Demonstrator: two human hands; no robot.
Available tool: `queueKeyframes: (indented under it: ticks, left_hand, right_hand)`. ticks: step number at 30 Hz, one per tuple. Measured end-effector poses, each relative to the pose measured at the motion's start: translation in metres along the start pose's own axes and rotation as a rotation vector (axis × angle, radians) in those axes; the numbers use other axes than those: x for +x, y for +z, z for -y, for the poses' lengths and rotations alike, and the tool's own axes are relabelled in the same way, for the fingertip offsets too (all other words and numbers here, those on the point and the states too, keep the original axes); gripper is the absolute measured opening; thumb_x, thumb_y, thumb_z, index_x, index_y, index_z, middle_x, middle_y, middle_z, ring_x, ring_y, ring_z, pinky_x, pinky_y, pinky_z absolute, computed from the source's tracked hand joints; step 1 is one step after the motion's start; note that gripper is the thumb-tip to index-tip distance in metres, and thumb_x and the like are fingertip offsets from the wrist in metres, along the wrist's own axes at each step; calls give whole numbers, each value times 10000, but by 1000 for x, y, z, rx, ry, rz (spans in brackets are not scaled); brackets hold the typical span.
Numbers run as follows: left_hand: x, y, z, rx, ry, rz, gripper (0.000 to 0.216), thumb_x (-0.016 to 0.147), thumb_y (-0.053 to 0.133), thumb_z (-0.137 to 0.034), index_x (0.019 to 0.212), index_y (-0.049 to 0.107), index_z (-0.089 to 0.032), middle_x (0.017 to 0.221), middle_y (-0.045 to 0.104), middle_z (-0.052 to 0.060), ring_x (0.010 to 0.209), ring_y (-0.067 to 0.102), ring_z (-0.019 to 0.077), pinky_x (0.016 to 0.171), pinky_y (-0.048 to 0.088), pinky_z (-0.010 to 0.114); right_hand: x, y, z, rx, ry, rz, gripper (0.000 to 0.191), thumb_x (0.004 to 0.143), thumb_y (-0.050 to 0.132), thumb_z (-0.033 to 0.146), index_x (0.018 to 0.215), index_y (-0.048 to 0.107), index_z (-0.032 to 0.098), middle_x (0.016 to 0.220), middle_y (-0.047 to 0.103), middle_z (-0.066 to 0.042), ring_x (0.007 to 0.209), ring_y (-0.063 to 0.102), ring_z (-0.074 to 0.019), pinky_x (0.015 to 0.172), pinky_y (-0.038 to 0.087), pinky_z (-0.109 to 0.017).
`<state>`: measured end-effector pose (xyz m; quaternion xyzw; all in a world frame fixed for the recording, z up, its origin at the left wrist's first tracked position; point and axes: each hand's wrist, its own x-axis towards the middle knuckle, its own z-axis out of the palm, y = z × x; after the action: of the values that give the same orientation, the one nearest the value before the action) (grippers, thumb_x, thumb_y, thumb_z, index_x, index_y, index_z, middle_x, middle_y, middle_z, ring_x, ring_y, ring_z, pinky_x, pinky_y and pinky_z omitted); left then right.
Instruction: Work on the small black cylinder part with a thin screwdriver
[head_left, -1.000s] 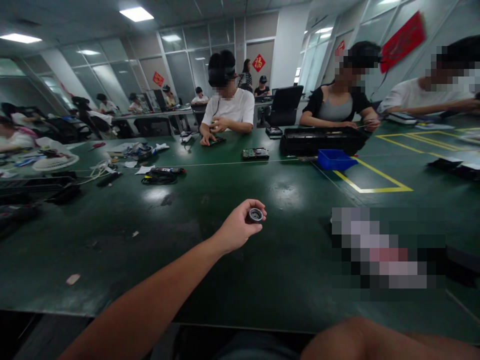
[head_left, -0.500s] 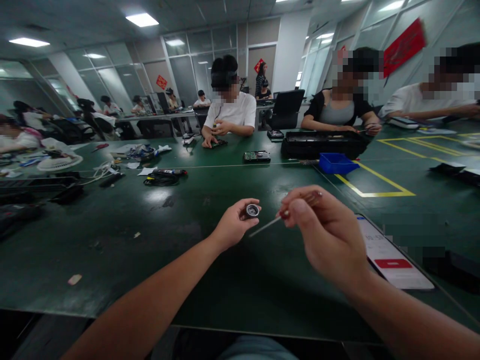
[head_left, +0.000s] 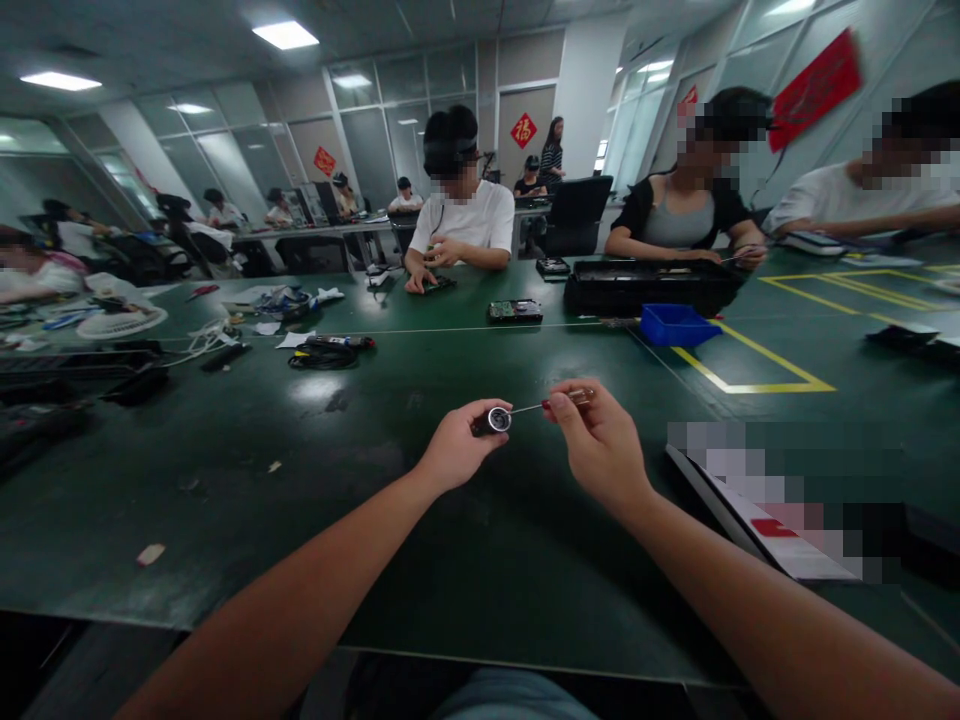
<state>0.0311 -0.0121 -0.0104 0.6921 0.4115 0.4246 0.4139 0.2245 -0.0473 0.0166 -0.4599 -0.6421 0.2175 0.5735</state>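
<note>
My left hand [head_left: 459, 446] is held above the green table [head_left: 315, 520], its fingers closed round a small round metal part [head_left: 497, 419] with a dark hollow facing me. My right hand [head_left: 596, 440] pinches a thin screwdriver [head_left: 551, 403] by its reddish handle. The slim metal shaft points left and its tip touches the rim of the round part. Both hands hover near the middle of the view, close together.
A phone [head_left: 757, 500] lies on the table right of my right hand. Farther off are a blue bin [head_left: 675, 324], a black tray [head_left: 649, 285], a circuit board [head_left: 514, 311] and black cables [head_left: 322, 356]. Other people sit across the table and at the right.
My right hand came into view with the screwdriver and moved left, bringing its tip to the round part. My left hand turned the part slightly and stayed roughly in place.
</note>
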Motion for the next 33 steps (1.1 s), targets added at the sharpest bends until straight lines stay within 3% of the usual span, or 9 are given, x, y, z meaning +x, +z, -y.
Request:
queueKeyframes:
  ticks: [19,26,33]
  left_hand:
    - [-2,-6,-2,155,62,11,409,815,718,-84,1200,701,-222,1245,701,49,1199,622,242,1117,416,434]
    - [-3,-12,1,286,161,24,418,846,733,-161,1249,668,-248,1204,692,51,1158,624,235,1060,453,420]
    - [-2,-12,1,327,175,53,403,863,713,-159,1251,665,-256,1165,690,43,1102,630,215,1020,464,385]
  right_hand:
    - [0,2,2,8,97,-17,255,947,580,460,962,642,213,803,702,-41,739,673,-204,699,516,-348]
    - [1,-2,8,-205,54,-23,317,848,706,510,743,669,214,645,689,-13,573,623,-173,563,445,-299]
    - [-2,-2,12,-157,-78,77,153,928,609,349,934,670,208,826,729,-43,740,685,-199,667,507,-320]
